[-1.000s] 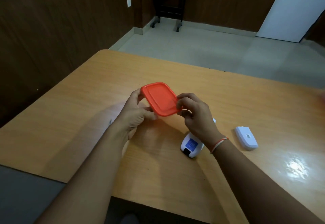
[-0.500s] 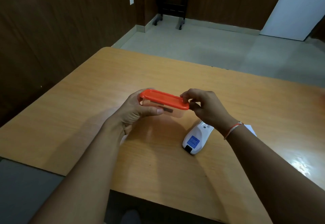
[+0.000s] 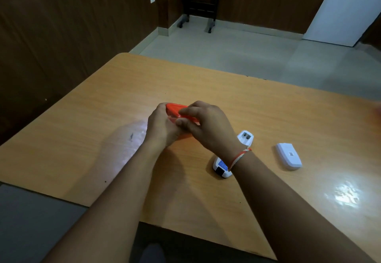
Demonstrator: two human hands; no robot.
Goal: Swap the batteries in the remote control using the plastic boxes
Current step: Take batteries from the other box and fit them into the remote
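Note:
A small plastic box with an orange lid [image 3: 174, 109] is held low over the wooden table [image 3: 268, 118]. My left hand [image 3: 159, 128] grips it from the left and below. My right hand [image 3: 206, 124] grips its right side, fingers over the lid and thumb under the edge. Most of the box is hidden by both hands. The white remote control [image 3: 244, 139] lies face down under my right wrist, its battery bay open at the far end. Its white battery cover [image 3: 288, 155] lies apart to the right.
The table's near edge runs just below my forearms, its left edge toward the dark wood wall. An orange blur [image 3: 379, 109] shows at the right frame edge. A dark wheeled stand [image 3: 198, 4] sits on the pale floor far back.
Both hands lowered the orange-lidded box toward the table. My right hand moved from pinching the lid's right edge to covering the lid. The lid went from tilted up to nearly flat.

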